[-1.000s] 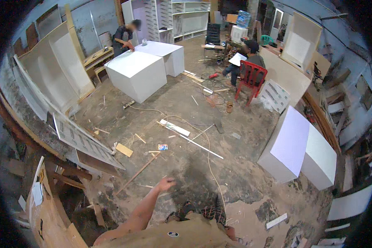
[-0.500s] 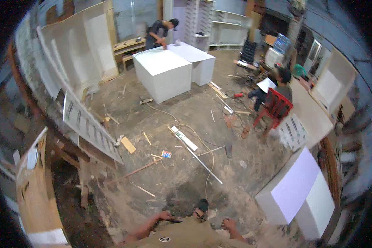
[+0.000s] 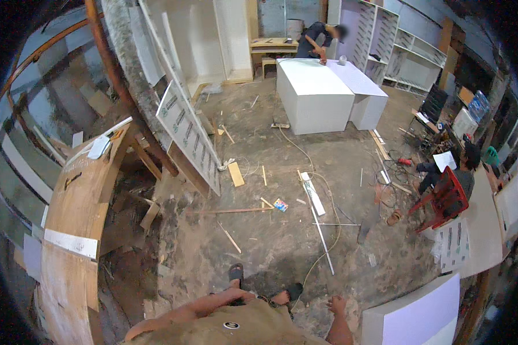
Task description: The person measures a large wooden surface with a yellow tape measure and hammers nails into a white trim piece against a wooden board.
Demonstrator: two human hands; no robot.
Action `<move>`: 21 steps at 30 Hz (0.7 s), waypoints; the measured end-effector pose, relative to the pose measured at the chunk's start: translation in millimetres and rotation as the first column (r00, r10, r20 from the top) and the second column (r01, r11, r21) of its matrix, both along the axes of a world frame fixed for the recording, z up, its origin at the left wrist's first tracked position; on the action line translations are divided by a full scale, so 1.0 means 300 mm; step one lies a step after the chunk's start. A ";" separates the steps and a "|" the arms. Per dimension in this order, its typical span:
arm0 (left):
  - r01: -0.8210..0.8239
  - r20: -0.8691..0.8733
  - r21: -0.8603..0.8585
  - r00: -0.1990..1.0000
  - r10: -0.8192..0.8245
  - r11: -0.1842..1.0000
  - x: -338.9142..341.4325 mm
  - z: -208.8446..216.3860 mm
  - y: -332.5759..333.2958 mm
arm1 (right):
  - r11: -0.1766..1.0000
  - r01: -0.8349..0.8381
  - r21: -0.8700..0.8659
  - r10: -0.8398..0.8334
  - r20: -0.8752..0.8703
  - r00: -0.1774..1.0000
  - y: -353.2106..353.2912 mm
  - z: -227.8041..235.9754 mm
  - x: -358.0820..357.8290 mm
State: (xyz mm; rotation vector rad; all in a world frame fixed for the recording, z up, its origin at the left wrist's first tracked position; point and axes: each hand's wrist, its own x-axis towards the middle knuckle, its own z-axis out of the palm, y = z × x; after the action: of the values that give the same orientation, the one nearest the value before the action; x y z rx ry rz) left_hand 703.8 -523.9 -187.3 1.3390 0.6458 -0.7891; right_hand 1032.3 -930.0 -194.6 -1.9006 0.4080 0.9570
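My left hand [image 3: 244,295] is low in front of my body, above my sandalled feet; its fingers are too small and blurred to make out. My right hand [image 3: 337,306] hangs out to the right with loosely bent fingers and nothing visible in it. It is nearest to a white and pale lilac box-shaped cabinet [image 3: 411,313] at the lower right, and does not touch it. One dark sandal [image 3: 236,273] is forward on the left, and the other sandal [image 3: 294,291] is beside a thin hose [image 3: 322,256] on the floor.
Wood strips, a white board [image 3: 312,195] and a long thin rail [image 3: 323,241] litter the floor. A wooden workbench [image 3: 69,287] runs along the left. Far off, a person [image 3: 319,43] bends over white cabinets [image 3: 316,109]; another sits on a red chair [image 3: 448,198].
My view has swung left, so the room has shifted right in it. Both my feet now show, and the workbench is in fuller view. My left hand has moved closer in front of my body.
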 end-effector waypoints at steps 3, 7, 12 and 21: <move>0.322 0.142 0.223 0.923 -0.358 0.920 0.081 -0.077 -0.011 | 0.988 -0.147 -0.050 0.143 -0.067 0.987 0.070 0.016 -0.136; 0.511 0.206 0.563 0.674 -0.709 0.650 0.157 -0.155 0.015 | 0.950 -0.307 -0.065 0.297 -0.124 0.947 0.113 -0.079 -0.335; 0.208 0.486 0.593 0.679 -0.551 0.778 0.022 -0.082 0.149 | 0.863 -0.495 -0.105 0.502 0.057 0.863 0.205 -0.248 -0.516; 0.087 0.383 0.458 0.879 -0.285 0.885 -0.182 0.065 0.306 | 0.923 -0.369 -0.106 0.375 0.040 0.926 0.493 0.031 -0.438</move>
State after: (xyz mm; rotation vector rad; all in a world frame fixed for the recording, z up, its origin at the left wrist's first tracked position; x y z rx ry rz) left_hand 649.1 -432.1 -167.7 1.9414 0.3290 -0.4760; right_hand 901.0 -782.1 -185.4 -2.1351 0.0542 1.1394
